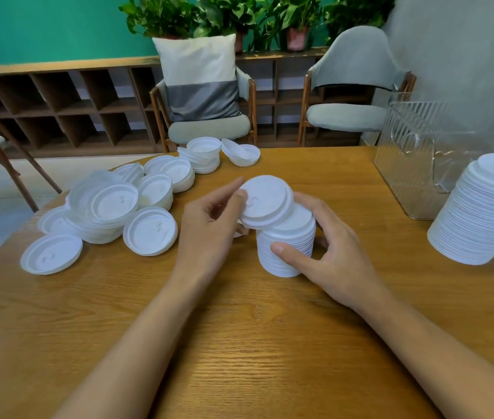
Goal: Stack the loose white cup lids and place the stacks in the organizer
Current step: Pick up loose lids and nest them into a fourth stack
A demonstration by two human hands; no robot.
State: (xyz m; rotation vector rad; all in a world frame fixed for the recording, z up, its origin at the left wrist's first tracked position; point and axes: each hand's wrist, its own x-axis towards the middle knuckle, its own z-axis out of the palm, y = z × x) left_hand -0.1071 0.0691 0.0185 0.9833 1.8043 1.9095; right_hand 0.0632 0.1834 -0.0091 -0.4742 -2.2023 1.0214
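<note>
Pinching tilted lid (265,204) in left hand (209,228) atop stack (288,249), right hand (333,246) curled round stack; seated askew, risks toppling it.

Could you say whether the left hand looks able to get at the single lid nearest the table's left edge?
Probably yes: that single lid lies uncovered on the left hand's side, bare table on its near side. But the hand holds a tilted lid over the stack and must release it first.

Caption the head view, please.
Left hand holds a tilted lid on the stack gripped by the right hand; loose lids at left, clear organizer at right.
</note>
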